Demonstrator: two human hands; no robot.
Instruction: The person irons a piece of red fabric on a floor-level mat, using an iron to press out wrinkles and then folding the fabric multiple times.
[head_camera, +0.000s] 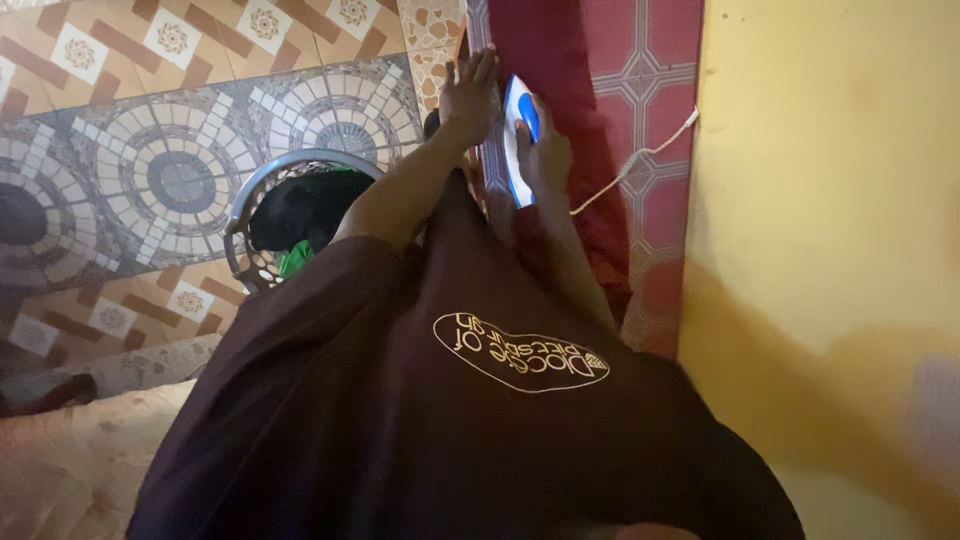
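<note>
- Left hand (470, 95) is reaching forward at the end of a nearly straight bare forearm, palm down, fingers spread a little and lying flat on the dark red cloth (555, 60).
- Right hand (545, 150) is stretching out just beside the left one, fingers curled together around the handle of the blue and white plastic iron (519, 140); thumb side is hidden, so the full grip cannot be told.
- The iron is sitting on the dark red cloth, between the two hands and touching the right one, its smooth tapered body pointing away from the person.
- A thin off-white cord (640, 160) is trailing from beside the iron toward the yellow wall (830, 200), which is looking matte and plain.
- The cloth is lying over a red patterned mat (650, 90) with pale geometric lines.
- The person's dark brown shirt (450, 420) with an oval cream emblem is filling the lower view; fabric is soft and loosely folded.
- A round grey perforated plastic basket (262, 185) holding dark and green clothing is standing left of the left arm on the patterned tile floor (150, 120), glossy with circles and squares.
</note>
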